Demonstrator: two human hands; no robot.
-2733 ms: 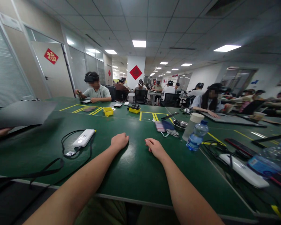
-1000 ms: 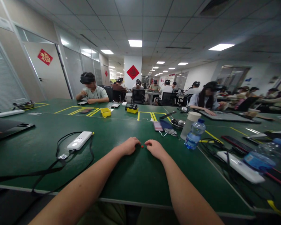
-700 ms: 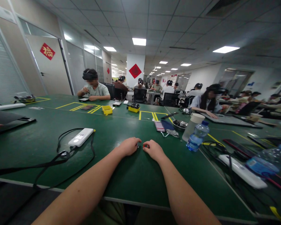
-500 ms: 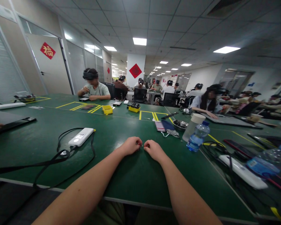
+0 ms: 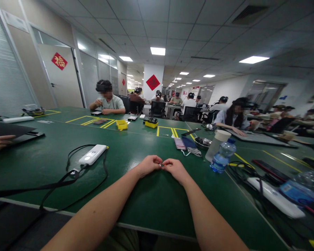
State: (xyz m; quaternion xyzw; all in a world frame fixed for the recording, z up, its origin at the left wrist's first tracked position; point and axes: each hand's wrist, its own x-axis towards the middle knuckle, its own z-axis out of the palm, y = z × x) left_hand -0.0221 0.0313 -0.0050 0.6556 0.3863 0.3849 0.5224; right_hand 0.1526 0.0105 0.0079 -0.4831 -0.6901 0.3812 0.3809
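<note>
My left hand (image 5: 150,165) and my right hand (image 5: 176,169) meet over the green table (image 5: 157,202) in the middle of the view. The fingers of both are pinched together. Between the fingertips shows a tiny shiny metallic piece (image 5: 161,165), too small to name. Both hands appear to touch it, and the fingers cover most of it. My forearms reach in from the lower edge of the picture.
Left of my hands lies a white power bank (image 5: 93,154) with black cables. To the right stand a water bottle (image 5: 222,155), a frosted cup (image 5: 216,143) and a metal bowl (image 5: 202,142). Yellow trays (image 5: 121,125) lie farther back. Other people sit around; one person's hand (image 5: 1,143) is at far left.
My fingertips have come closer together, and the small shiny piece now shows between them. The whole view has shifted slightly. At far left, another person's hand shows more fully.
</note>
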